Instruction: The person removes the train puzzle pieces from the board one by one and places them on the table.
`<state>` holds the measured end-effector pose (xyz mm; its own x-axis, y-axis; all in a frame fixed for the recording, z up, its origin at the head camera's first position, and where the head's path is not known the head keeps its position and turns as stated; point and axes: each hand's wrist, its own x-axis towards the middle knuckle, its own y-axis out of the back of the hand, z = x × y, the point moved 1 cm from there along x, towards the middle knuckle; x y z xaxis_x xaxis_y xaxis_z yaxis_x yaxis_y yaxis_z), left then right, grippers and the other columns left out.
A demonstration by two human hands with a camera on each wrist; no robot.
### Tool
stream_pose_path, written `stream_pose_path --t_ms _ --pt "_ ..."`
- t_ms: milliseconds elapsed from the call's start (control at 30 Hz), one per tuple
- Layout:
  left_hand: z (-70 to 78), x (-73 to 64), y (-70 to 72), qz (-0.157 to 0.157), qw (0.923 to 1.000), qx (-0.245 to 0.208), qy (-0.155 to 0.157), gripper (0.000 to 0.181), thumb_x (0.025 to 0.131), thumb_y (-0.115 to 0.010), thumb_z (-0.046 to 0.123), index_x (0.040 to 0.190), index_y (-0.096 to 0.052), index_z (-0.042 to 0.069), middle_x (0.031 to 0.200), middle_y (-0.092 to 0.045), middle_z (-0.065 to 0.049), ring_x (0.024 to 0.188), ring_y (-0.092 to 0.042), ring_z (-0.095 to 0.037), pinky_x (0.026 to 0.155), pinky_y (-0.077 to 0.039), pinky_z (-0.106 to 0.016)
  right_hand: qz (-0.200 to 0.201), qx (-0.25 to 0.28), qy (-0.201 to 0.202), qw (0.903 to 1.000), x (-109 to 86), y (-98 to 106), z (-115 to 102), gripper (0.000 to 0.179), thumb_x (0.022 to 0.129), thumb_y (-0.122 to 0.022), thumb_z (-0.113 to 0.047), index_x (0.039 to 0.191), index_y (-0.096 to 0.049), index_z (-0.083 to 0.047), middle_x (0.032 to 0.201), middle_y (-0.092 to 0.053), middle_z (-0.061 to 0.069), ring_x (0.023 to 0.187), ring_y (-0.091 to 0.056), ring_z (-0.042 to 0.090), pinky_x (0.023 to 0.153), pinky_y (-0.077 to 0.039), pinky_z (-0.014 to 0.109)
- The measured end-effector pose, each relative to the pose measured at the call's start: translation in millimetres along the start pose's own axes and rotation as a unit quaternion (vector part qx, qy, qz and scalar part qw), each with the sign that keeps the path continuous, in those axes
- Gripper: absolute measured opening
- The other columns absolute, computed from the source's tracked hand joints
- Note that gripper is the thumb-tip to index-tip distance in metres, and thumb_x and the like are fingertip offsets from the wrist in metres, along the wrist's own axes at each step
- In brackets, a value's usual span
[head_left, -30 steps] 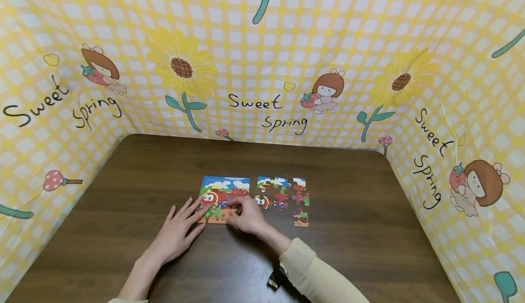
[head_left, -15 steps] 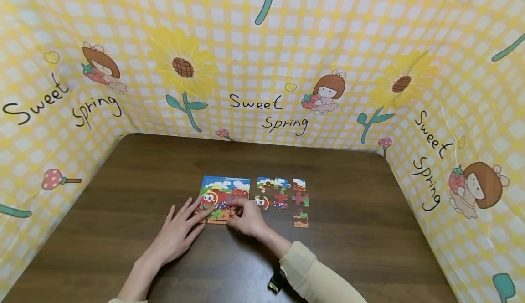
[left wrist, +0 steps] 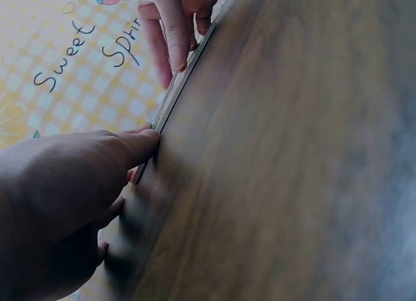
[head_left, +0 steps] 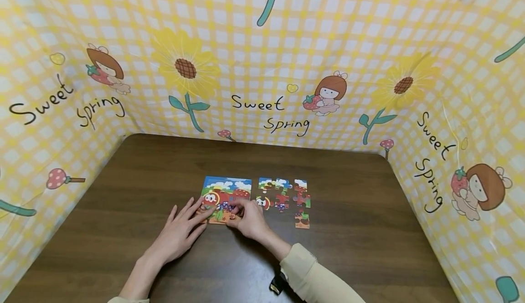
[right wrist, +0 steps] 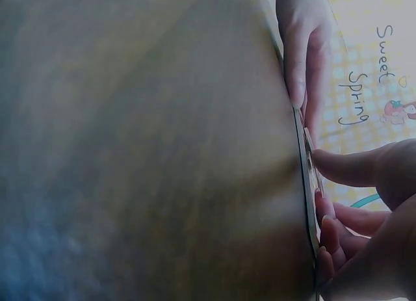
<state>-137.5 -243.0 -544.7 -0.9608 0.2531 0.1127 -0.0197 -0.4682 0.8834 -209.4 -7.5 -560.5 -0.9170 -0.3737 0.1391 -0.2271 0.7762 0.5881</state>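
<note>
A picture puzzle board point(head_left: 229, 183), showing a red cartoon bug under a blue sky, lies flat on the brown table. My left hand point(head_left: 177, 232) rests along its lower left side, fingers extended and their tips on the picture. Over the board's lower right part, my right hand point(head_left: 252, 221) pinches a thin puzzle piece point(right wrist: 308, 137) between thumb and fingers. Seen from the right wrist, the piece tilts slightly above the board's edge. The fingers cover much of the piece's picture. In the left wrist view, the left thumb point(left wrist: 140, 145) presses at the board's near edge.
Right of the board lie several loose puzzle pieces point(head_left: 282, 198), with another column of pieces point(head_left: 302, 198) further right. The wooden table point(head_left: 348, 239) is enclosed by a yellow checked cloth point(head_left: 262, 66). A small black device point(head_left: 277, 283) sits by the right cuff.
The right fingers shift the piece only slightly over the lower part of the board. The left hand stays in place, and the head view has drifted a little.
</note>
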Motion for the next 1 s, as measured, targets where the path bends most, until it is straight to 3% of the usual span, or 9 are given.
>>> stream_pose_path --t_ms 200,300,500,667,833,1000 --pt "1.7 0.8 1.5 0.011 0.9999 0.002 -0.012 0.046 0.111 -0.066 0.029 0.157 -0.064 0.032 0.177 -0.042 -0.015 0.164 -0.034 -0.052 0.125 -0.019 -0.085 -0.021 -0.061 0.016 0.9978 -5.1 12 -19 0.041 0.082 -0.099 -0.021 0.117 -0.082 -0.006 0.094 -0.076 0.002 0.083 -0.048 0.006 0.084 -0.036 0.029" --pt "1.6 1.4 2.1 0.017 0.9997 0.002 -0.018 0.046 0.111 -0.066 0.028 0.157 -0.064 0.031 0.176 -0.043 -0.015 0.163 -0.034 -0.052 0.124 -0.020 -0.086 -0.029 -0.077 0.003 0.9966 -6.1 12 -24 0.036 0.083 -0.099 -0.021 0.112 -0.082 -0.009 0.095 -0.076 0.001 0.085 -0.046 0.007 0.087 -0.033 0.031" --pt "0.2 -1.0 0.9 0.001 1.0000 -0.002 -0.006 0.047 0.111 -0.066 0.028 0.158 -0.063 0.032 0.178 -0.041 -0.014 0.165 -0.032 -0.051 0.126 -0.016 -0.085 -0.025 -0.070 -0.012 0.9972 -8.6 9 -24 0.029 0.085 -0.096 -0.017 0.108 -0.079 -0.011 0.094 -0.074 0.001 0.085 -0.046 0.007 0.087 -0.033 0.031" --pt "-1.3 -2.1 0.5 -0.002 1.0000 -0.002 -0.002 0.047 0.111 -0.066 0.028 0.158 -0.063 0.031 0.178 -0.041 -0.014 0.165 -0.031 -0.051 0.127 -0.016 -0.084 -0.016 -0.086 0.011 0.9961 -10.6 7 -22 0.024 0.092 -0.091 -0.021 0.110 -0.079 -0.012 0.097 -0.075 0.001 0.087 -0.050 0.009 0.085 -0.034 0.030" --pt "-1.3 -1.4 0.9 -0.001 1.0000 -0.001 -0.003 0.048 0.111 -0.066 0.028 0.158 -0.062 0.032 0.178 -0.040 -0.013 0.166 -0.031 -0.050 0.127 -0.016 -0.084 -0.019 -0.139 0.036 0.9894 -11.3 8 -22 0.038 0.087 -0.096 -0.035 0.114 -0.078 -0.014 0.100 -0.075 -0.001 0.091 -0.052 0.011 0.085 -0.037 0.030" --pt "-1.3 -1.7 0.2 -0.003 1.0000 -0.003 -0.002 0.048 0.111 -0.066 0.028 0.158 -0.062 0.032 0.178 -0.040 -0.013 0.166 -0.031 -0.050 0.127 -0.016 -0.084 -0.010 -0.127 0.024 0.9915 -10.2 7 -21 0.033 0.085 -0.096 -0.027 0.108 -0.076 -0.013 0.097 -0.073 0.001 0.089 -0.052 0.010 0.084 -0.036 0.029"
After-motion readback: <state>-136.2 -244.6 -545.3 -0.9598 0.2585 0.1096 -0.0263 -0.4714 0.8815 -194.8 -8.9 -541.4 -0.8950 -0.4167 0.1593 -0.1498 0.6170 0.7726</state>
